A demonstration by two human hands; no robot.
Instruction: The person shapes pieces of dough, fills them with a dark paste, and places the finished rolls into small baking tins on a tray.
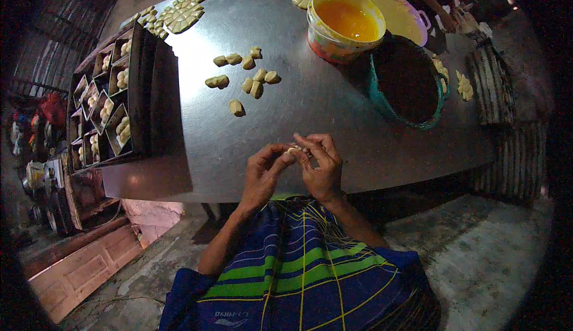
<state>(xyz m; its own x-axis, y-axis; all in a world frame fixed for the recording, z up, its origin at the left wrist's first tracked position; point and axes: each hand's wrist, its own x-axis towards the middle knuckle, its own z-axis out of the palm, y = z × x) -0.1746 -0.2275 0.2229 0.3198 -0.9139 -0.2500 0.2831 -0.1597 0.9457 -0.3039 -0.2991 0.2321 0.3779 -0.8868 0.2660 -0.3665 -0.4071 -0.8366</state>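
My left hand [267, 167] and my right hand [316, 164] meet near the front edge of the steel table [233, 152], both with fingers closed on a small pale dough piece [292, 151], which is largely hidden between them. Beyond them, loose dough lumps [236, 107] lie in scattered groups. At the back right stand a bucket of orange liquid [340, 30] and a teal tub [441, 101] with dark contents.
A dark tray [146, 92] with several filled moulds stands at the left. Clustered dough pieces [182, 15] lie along the back. A purple basin [406, 18] sits behind the bucket, near another person's arm [430, 0]. Corrugated metal [513, 164] borders the right.
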